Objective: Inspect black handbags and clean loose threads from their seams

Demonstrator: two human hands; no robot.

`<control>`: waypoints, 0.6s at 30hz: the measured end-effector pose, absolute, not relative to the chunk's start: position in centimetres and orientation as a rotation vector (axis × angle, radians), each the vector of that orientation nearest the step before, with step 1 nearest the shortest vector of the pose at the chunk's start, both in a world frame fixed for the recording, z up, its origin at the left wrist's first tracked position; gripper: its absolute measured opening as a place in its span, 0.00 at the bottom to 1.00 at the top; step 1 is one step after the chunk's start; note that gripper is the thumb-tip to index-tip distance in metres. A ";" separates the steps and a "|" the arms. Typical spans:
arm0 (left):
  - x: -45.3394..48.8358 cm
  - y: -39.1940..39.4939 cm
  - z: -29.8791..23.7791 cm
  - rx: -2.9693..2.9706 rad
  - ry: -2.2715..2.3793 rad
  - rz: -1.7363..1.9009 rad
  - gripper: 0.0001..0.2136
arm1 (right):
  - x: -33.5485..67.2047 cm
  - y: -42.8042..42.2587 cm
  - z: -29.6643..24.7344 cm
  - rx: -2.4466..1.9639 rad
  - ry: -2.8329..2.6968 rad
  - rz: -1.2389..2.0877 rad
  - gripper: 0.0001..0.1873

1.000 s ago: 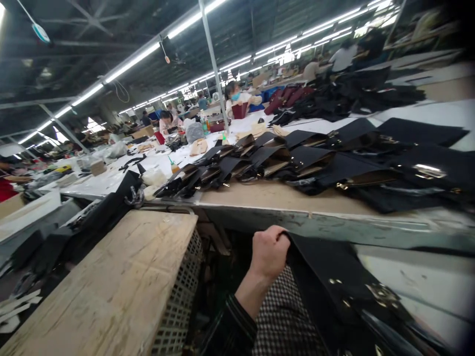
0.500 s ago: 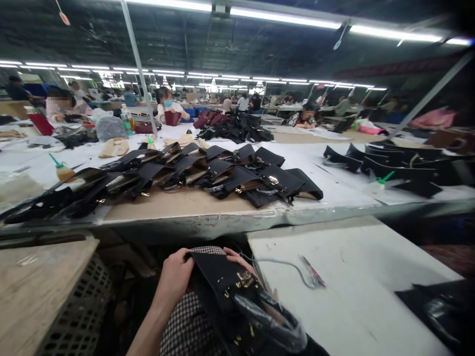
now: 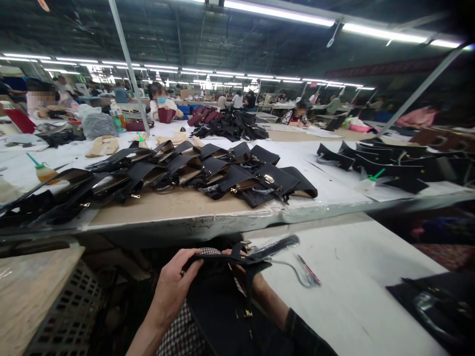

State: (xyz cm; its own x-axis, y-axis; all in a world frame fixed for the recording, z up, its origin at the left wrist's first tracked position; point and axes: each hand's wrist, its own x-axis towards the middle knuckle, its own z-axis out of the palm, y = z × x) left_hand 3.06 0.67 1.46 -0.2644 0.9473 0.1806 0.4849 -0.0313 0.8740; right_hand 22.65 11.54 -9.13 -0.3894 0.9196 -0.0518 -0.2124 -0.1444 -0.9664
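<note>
Black bag gripped by its edge at lower centre

The left hand pinches the bag's top edge, thumb and fingers drawn together with the material between them. The right hand reaches in from the lower right, partly covered by the bag; how far its fingers are closed cannot be told. The bag lies over checked cloth at the bottom centre, its plastic-wrapped handle jutting right over a white tabletop. Near the handle lie a thin red tool and a grey cord. Another black bag sits at the lower right. A perforated crate stands lower left. Across the middle, overlapping black bags cover part of a long bench.
</note>
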 end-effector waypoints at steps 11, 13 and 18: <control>3.1 0.1 0.2 1.620 1.902 1.324 0.14 | 23.2 10.4 -7.9 -0.861 -1.072 1.882 0.18; 3.2 -0.1 0.0 1.579 1.938 1.325 0.14 | 23.5 10.0 -7.6 -0.905 -1.048 1.911 0.21; 2.8 -0.4 0.1 1.450 1.966 1.250 0.14 | 23.8 10.3 -7.4 -0.802 -1.058 1.840 0.25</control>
